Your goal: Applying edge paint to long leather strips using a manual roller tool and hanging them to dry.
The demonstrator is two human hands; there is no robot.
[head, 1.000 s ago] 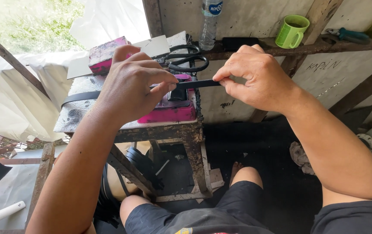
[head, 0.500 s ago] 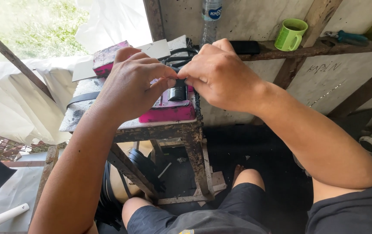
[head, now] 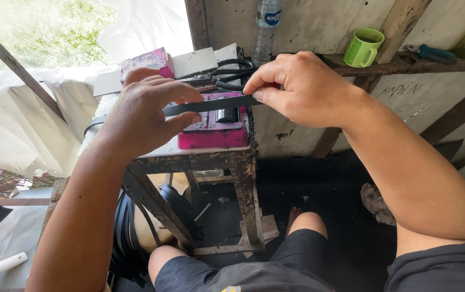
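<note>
Stretching between both hands, the black strap (head: 210,104) runs almost level from left to right, its long axis across the view, just above the pink block (head: 216,130) on the small counter (head: 200,157). The left hand (head: 140,116) pinches one end between thumb and fingers; the right hand (head: 302,89) pinches the other end at its fingertips (both closed firmly on it). Neither hand is nearer: each grips its own end, with the strap's open middle over the block.

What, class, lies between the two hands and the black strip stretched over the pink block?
Nothing visible does. The left hand and right hand both pinch the black strip directly, held above the pink block.
</note>
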